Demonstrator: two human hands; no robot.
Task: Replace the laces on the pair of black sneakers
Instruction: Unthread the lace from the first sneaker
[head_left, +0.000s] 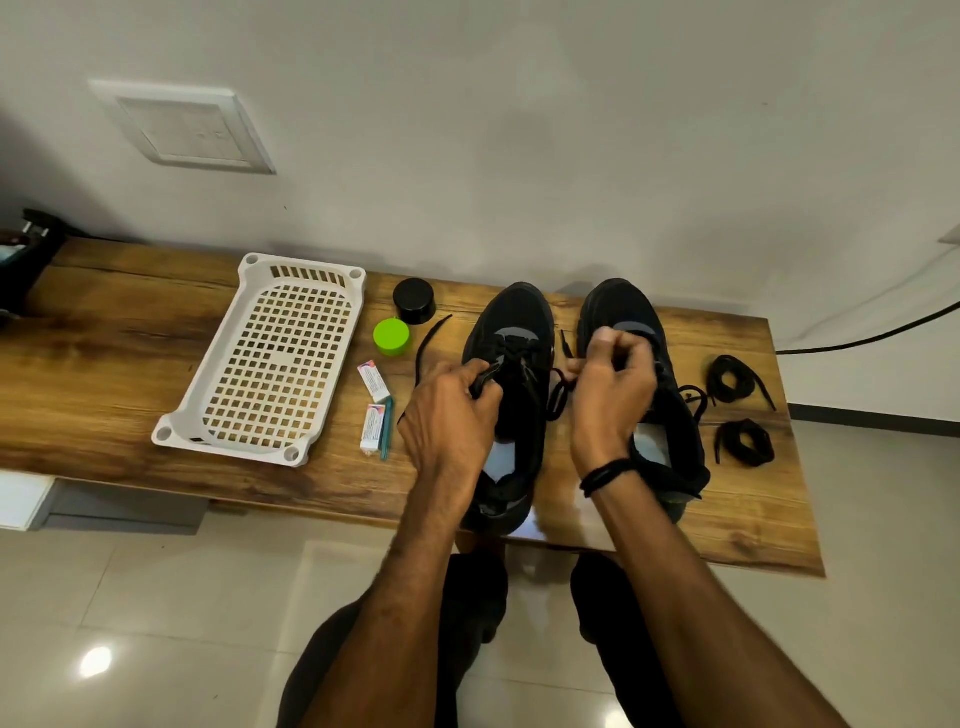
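Two black sneakers stand side by side on the wooden table, toes toward the wall: the left sneaker (511, 332) and the right sneaker (621, 306). My left hand (447, 415) grips a black lace (428, 343) at the left sneaker's eyelets; the lace's free end trails out to the left on the table. My right hand (610, 384) pinches the other lace end between the two shoes. Two coiled black laces (732, 382) (745, 442) lie to the right of the shoes.
A white perforated plastic tray (275, 358) lies at the left. Beside it are a black round lid (414, 300), a green round lid (392, 336), two small boxes (374, 380) and a teal pen (386, 431). The table's front edge (332, 514) is near my knees.
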